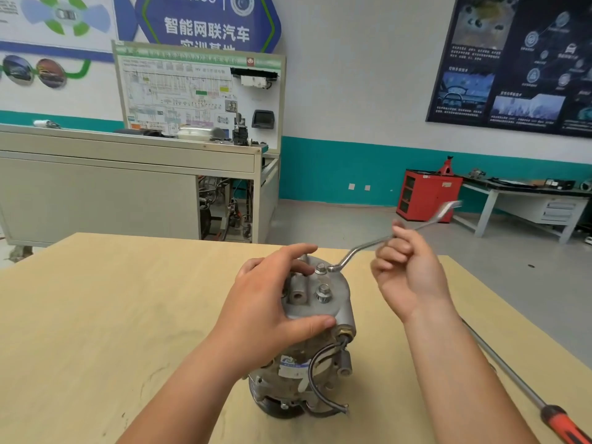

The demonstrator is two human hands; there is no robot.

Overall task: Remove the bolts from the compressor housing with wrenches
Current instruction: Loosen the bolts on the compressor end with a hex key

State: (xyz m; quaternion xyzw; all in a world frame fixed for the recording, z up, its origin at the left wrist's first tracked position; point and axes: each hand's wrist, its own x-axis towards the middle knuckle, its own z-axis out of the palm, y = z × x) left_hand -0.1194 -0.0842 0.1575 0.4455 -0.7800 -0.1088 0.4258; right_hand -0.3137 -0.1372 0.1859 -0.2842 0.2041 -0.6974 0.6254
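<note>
From the head camera, the compressor (pixel 307 373) stands upright on the pale wooden worktop (pixel 96 315), near the middle and toward the near edge, with its silver housing head facing up. A black cable loops down its right side.

The left hand (pixel 259 302) clasps the housing head from the left. Its thumb lies along the near rim and its fingers spread over the top, so the head is grasped between them.

Two bolts stick up from the top face. The near bolt (pixel 323 293) stands bare, just right of a short tube port. The far bolt (pixel 320 269) has the end of a bent wrench (pixel 358 248) against it, though whether the end is fully seated I cannot tell. The wrench shank rises up and to the right, and its far tip is blurred.

The right hand (pixel 413 277) is raised to the right of the compressor, palm toward the camera, its fingers (pixel 394 248) curled around the wrench shank about midway along.

A long screwdriver (pixel 512 376) with a red-orange handle lies on the right of the worktop, well apart from the compressor.

Farther off, a grey training bench (pixel 96 187) stands on the left and a red cabinet (pixel 426 197) on the right, against the wall.
</note>
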